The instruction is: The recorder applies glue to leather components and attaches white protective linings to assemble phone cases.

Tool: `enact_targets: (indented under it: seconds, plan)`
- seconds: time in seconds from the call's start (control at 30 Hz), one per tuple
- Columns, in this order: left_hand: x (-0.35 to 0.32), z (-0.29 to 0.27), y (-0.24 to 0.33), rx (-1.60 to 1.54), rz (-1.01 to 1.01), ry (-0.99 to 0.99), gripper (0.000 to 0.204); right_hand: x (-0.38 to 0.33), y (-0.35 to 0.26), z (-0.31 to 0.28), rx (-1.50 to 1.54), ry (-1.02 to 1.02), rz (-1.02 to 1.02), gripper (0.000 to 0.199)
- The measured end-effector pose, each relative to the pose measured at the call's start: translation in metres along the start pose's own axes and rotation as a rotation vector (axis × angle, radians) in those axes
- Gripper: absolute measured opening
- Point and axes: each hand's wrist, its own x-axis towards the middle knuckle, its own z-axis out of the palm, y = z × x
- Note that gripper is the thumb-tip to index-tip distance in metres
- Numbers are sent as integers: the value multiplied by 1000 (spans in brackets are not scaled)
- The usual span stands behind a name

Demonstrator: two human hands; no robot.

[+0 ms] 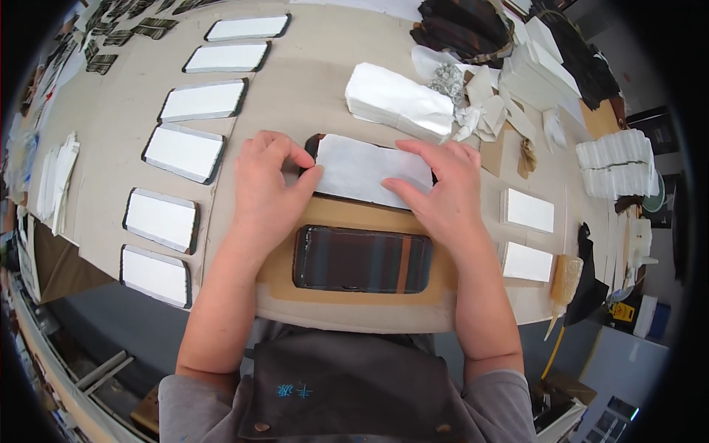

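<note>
Nearest, a striped dark piece [362, 259] lies in a tan frame [277, 277], just below both hands. Left hand [266, 188] and right hand [443, 192] press flat, fingers spread, on a white sheet [365, 170] over a dark piece; its long axis runs left-right between them. White-faced panels [183, 152] line the surface [310, 88] left of the left hand; white stacks [614, 164] sit right.

Clearly a craft workshop — a small production bench. Left of the left hand [269, 188], a row of identical white-faced, dark-edged rectangular panels [185, 151] laid out on the pale brown worktable [310, 81]. Beyond the right hand [439, 188], stacks of white paper sheets [399, 100] and dark striped fabric pieces [465, 29] — batch handwork throughout.
</note>
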Motion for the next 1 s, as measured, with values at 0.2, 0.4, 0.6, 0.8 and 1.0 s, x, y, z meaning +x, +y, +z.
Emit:
enact_targets:
  seconds: [0.2, 0.4, 0.6, 0.8, 1.0]
  plan:
    - [6, -12, -4, -178, -208, 71, 21, -2, 1, 2, -30, 20, 6, 41]
    - [4, -12, -4, -230, -214, 36, 35, 0, -1, 2, -20, 32, -9, 43]
    - [0, 7, 19, 92, -58, 18, 67, -1, -1, 2, -20, 27, -3, 44]
    - [3, 15, 14, 143, -52, 51, 73, 0, -4, 2, -33, 24, -11, 44]
    - [5, 18, 11, 126, -77, 37, 66, -5, 6, 5, -27, 99, -38, 51]
